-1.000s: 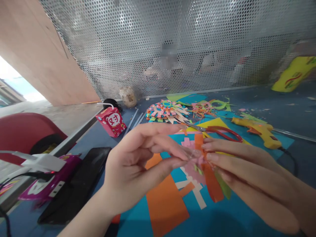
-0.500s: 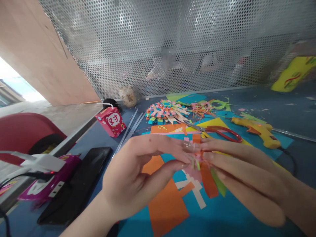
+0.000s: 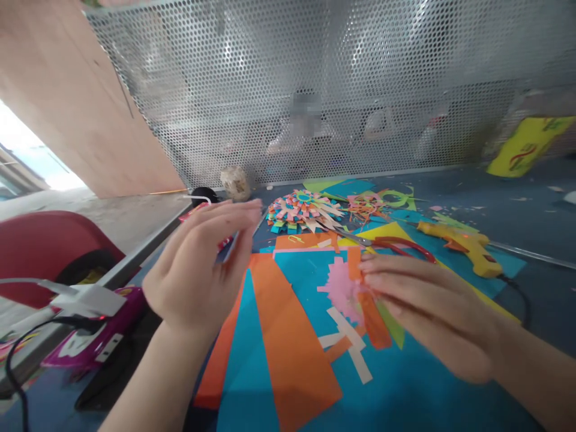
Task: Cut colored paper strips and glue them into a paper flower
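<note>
My right hand (image 3: 423,312) pinches a small bundle of paper pieces: a fringed pink piece (image 3: 338,290), an orange strip (image 3: 369,312) and a green sliver (image 3: 390,325), held just above the blue and orange paper sheets (image 3: 288,336). My left hand (image 3: 198,270) hovers to the left, fingers stretched out and apart, holding nothing. It is raised in front of a red drink carton (image 3: 198,210), which it mostly hides.
A multicoloured paper rosette (image 3: 302,210), red-handled scissors (image 3: 396,245) and a yellow glue gun (image 3: 463,246) lie further back on the blue table (image 3: 531,210). A perforated metal screen (image 3: 315,84) closes the far side. A purple device (image 3: 96,333) with cables sits left.
My left hand let go of the paper bundle and swung away to the left, opening up. The right hand keeps the bundle and has sunk slightly. The view shifted a little.
</note>
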Available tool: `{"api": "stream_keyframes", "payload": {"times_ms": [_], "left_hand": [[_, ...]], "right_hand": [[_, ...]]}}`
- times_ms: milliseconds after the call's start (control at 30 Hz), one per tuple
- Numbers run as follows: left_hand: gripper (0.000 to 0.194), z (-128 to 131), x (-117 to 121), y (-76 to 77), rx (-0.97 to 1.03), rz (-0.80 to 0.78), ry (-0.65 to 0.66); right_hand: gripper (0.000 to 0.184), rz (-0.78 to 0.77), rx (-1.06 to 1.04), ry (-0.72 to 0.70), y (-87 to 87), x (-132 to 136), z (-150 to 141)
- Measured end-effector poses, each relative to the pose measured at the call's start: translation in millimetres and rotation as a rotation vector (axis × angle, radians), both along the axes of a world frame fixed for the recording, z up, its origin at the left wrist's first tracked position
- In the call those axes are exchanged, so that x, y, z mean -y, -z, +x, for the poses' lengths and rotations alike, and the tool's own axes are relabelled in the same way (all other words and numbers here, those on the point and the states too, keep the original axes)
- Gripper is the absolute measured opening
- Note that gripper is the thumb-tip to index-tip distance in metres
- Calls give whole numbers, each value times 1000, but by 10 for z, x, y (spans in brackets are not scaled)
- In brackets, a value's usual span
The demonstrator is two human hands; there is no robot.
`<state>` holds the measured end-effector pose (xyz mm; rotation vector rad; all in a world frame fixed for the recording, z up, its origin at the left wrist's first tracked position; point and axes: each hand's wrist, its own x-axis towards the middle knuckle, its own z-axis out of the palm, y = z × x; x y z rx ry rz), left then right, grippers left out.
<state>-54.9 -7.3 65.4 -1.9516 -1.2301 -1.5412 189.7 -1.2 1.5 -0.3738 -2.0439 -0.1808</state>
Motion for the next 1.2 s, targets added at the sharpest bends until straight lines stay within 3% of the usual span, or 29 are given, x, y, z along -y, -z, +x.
{"api": "stream_keyframes", "payload": {"times_ms": [133, 233, 300, 400, 533, 600, 700, 1033, 1200], "left_hand": [[14, -288, -148, -105, 86, 158, -399], [17, -497, -219, -221, 283, 93, -469], [18, -532, -231, -280, 367, 87, -407], [21, -366, -198, -289, 418, -12, -160], [26, 84, -133, -170, 243, -446, 276], [41, 275, -120, -104, 230, -682, 505], [57, 425, -123, -53, 232, -824, 687], [62, 442, -149, -32, 246, -766, 727], [58, 432, -161, -14, 203, -709, 648]], "right_hand": [[29, -61, -85, -17, -107, -204, 77], [29, -122, -219, -10, -112, -319, 54], [27, -173, -286, -24, -97, -357, 13], [26, -235, -341, -70, -78, -356, -45], [26, -287, -328, -164, -67, -311, -73], [26, -286, -309, -194, -63, -299, -71], [25, -287, -287, -196, -58, -298, -67], [19, -308, -198, -183, -52, -296, -65], [18, -311, -205, -164, -36, -305, -67]]}}
